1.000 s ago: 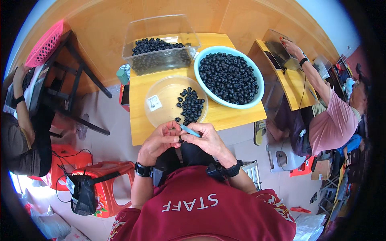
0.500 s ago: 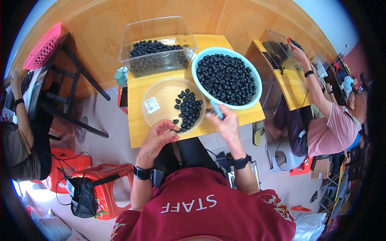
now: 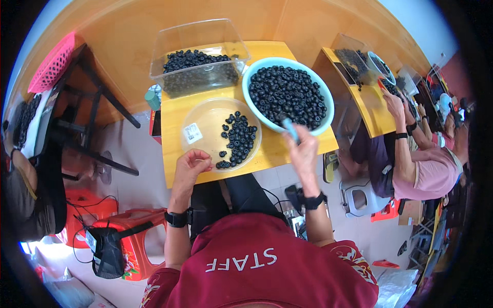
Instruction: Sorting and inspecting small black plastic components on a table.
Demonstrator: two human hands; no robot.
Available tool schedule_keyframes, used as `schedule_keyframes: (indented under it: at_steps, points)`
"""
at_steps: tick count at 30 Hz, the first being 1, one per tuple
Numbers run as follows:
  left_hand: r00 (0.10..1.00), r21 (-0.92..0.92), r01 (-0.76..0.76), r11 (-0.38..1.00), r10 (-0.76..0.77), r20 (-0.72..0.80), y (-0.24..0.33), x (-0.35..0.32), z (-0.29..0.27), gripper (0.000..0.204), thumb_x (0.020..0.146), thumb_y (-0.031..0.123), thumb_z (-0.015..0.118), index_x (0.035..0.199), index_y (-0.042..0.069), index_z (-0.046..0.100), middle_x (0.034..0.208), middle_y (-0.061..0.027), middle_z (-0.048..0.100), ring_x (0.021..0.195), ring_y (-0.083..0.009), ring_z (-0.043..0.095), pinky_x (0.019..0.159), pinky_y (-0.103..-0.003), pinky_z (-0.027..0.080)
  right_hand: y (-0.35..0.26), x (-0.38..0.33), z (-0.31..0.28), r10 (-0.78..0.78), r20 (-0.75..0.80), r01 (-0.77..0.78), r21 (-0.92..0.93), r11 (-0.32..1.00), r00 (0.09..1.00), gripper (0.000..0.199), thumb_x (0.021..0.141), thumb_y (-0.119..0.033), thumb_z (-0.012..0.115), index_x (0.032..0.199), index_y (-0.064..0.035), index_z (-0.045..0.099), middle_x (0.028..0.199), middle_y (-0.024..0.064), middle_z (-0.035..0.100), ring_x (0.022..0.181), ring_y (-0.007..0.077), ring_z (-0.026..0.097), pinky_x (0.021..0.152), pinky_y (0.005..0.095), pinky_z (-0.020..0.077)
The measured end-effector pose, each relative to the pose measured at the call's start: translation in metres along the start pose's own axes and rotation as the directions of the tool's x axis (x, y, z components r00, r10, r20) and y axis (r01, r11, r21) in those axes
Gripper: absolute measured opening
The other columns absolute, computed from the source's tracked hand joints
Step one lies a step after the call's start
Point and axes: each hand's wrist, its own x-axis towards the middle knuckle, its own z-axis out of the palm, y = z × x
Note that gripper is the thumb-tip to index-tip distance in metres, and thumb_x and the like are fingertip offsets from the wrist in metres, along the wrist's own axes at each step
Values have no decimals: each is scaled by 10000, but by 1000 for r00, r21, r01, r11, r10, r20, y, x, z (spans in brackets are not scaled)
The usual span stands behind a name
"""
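Note:
My right hand is closed round a slim tool with a light blue handle, over the near rim of a pale blue basin. Heaped in that basin are small round black pieces with holes. To its left lies a shallow clear round dish with a white label. Similar black ring-like pieces are spread over the dish's right half. My left hand is at the dish's lower left rim, thumb and fingertips pinched together. Anything between those fingertips is too small to make out.
A clear rectangular bin partly filled with black pieces stands at the back of the yellow table. Red stools and a dark stool frame are on the left. A co-worker in a pink shirt sits at a table on the right.
My right hand has moved right with the tool, from the dish's edge to the basin. My left hand has drawn slightly left, away from the pieces. The right co-worker's raised arm has come down.

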Motion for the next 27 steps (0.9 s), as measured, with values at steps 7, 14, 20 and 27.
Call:
schedule_keyframes:
  at_steps: [7,14,20,27]
  points:
    - [968,679,-250,690,166,188,-14,42,8,213,681,-6,668,885,8,606,751,-88,618,671,-159,618,645,-267,501,-37,-62,22,93,311,-169,225,960,946,124,791,-74,625,898,-26,664,767,150,642,689,286,638,602,342,487]
    - [950,724,-280,630,76,302,-16,58,16,163,655,7,647,806,15,587,641,-85,598,613,-209,593,582,-306,462,-35,-61,21,125,352,-205,202,958,928,113,794,-60,620,894,-37,667,776,144,645,686,275,640,596,335,485]
    - [941,833,-317,454,38,337,-10,54,13,183,643,12,637,816,19,579,680,-93,604,668,-236,606,616,-323,471,-28,-70,25,116,346,-191,191,963,931,119,788,-59,622,895,-40,668,782,144,646,689,283,638,594,344,484]
    - [944,859,-298,416,-6,330,-6,56,11,234,600,0,658,820,19,583,714,-105,608,715,-253,611,646,-340,476,-33,-69,26,90,352,-163,184,969,932,122,785,-57,621,897,-42,669,781,145,645,691,293,635,597,351,486]
